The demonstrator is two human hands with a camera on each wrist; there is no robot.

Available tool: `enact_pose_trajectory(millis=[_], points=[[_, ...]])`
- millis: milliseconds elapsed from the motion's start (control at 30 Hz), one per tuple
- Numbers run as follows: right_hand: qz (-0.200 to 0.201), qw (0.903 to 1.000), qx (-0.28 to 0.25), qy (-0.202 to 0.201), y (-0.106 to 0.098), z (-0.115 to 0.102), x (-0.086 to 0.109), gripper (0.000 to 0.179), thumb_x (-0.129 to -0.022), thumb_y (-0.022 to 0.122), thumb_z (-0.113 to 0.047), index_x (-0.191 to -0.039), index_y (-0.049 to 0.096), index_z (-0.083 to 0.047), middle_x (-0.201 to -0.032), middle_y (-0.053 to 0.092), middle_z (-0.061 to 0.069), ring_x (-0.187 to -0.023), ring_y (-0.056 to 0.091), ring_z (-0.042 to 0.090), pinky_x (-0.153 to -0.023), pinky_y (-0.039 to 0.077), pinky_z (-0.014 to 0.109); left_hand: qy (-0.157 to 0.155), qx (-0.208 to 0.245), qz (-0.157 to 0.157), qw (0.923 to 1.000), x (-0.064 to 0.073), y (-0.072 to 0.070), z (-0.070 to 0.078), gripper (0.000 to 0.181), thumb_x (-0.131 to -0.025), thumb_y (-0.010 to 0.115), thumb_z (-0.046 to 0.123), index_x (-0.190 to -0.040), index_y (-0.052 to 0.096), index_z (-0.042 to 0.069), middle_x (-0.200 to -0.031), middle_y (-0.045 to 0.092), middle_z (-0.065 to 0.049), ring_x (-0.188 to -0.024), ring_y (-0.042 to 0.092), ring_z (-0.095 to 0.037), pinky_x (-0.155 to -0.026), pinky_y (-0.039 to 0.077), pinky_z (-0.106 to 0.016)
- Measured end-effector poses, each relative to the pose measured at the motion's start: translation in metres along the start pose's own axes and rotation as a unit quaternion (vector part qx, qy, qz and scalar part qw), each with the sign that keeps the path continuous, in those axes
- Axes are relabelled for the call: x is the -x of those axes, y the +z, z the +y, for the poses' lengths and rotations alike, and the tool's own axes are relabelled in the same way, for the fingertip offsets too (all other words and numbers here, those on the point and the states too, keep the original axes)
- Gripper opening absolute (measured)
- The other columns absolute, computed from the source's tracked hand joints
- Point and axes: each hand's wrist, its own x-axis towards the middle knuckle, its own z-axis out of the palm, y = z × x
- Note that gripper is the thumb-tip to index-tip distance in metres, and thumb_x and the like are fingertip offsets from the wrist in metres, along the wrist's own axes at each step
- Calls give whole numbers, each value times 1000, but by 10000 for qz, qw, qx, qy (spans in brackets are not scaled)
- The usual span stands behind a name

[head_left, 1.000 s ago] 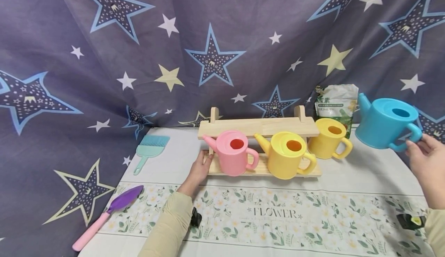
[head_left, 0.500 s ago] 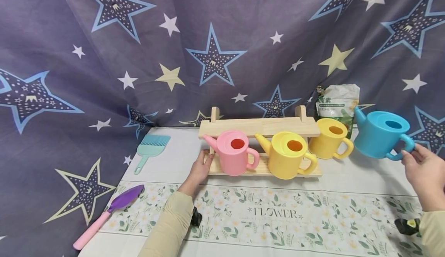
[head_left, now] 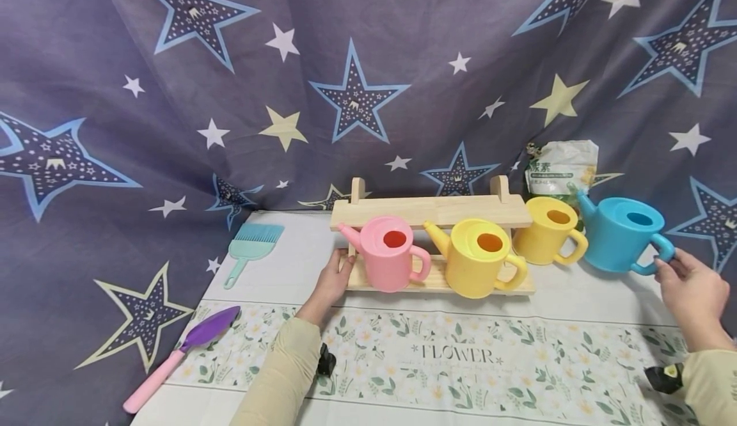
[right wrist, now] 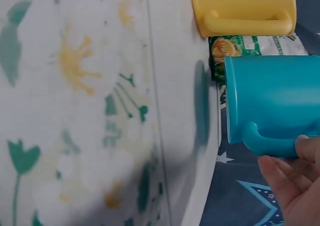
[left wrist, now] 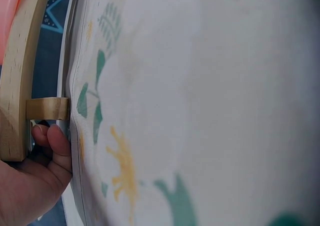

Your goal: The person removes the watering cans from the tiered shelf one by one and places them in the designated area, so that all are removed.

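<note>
In the head view my right hand (head_left: 693,290) pinches the handle of a blue watering can (head_left: 616,237), its spout pointing left. A shadow lies apart from the can's base in the right wrist view, so the can (right wrist: 275,98) hangs just above the table. My left hand (head_left: 332,279) holds the left end of a two-tier wooden shelf (head_left: 432,210); the left wrist view shows its fingers curled by a wooden crosspiece (left wrist: 49,109). A pink watering can (head_left: 384,261) and a yellow watering can (head_left: 473,269) stand on the lower board. Another yellow can (head_left: 538,237) is right of the shelf.
Behind the right-hand cans stands a white and green bag (head_left: 561,167). A teal brush (head_left: 251,247) and a purple trowel with a pink handle (head_left: 181,355) lie at the left. A flower-print cloth (head_left: 460,375) covers the table; a star-patterned curtain (head_left: 403,29) hangs behind.
My right hand has brought the blue watering can down and to the left, close to the yellow can beside the shelf. The left hand has stayed at the shelf's end.
</note>
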Motion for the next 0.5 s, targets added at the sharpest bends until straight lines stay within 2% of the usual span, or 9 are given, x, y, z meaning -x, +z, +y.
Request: enact_pose_trajectory(millis=[133, 200, 300, 500], points=[[-57, 10000, 28, -7, 5, 2, -1, 45, -105, 42, -10, -146, 36, 4, -133, 49, 30, -112, 56, 49, -73, 50, 55, 42, -9, 8, 10000, 0, 0, 0, 39, -105, 40, 40, -135, 45, 16, -142, 49, -18, -126, 50, -38, -102, 39, -56], [-88, 10000, 27, 4, 8, 4, -2, 45, -104, 42, -10, -147, 36, 4, -134, 49, 30, -113, 56, 49, -74, 50, 55, 61, -28, 8, 10000, 0, 0, -1, 39, -105, 39, 40, -135, 44, 15, -142, 49, -19, -126, 50, -38, -101, 40, -56], [-164, 9998, -63, 106, 12, 7, -2, 46, -105, 41, -9, -148, 34, 4, -136, 47, 30, -114, 55, 50, -86, 47, 59, 75, -20, 15, 10000, 0, 0, 0, 39, -105, 40, 40, -135, 44, 15, -143, 48, -19, -130, 46, -39, -104, 37, -56], [-134, 9997, -101, 180, 16, 9, 0, 45, -104, 41, -7, -147, 34, 5, -136, 46, 32, -114, 54, 52, -88, 47, 60, 124, -49, 5, 9999, 0, -1, 0, 38, -105, 40, 39, -134, 44, 14, -143, 47, -19, -132, 44, -40, -105, 35, -57]])
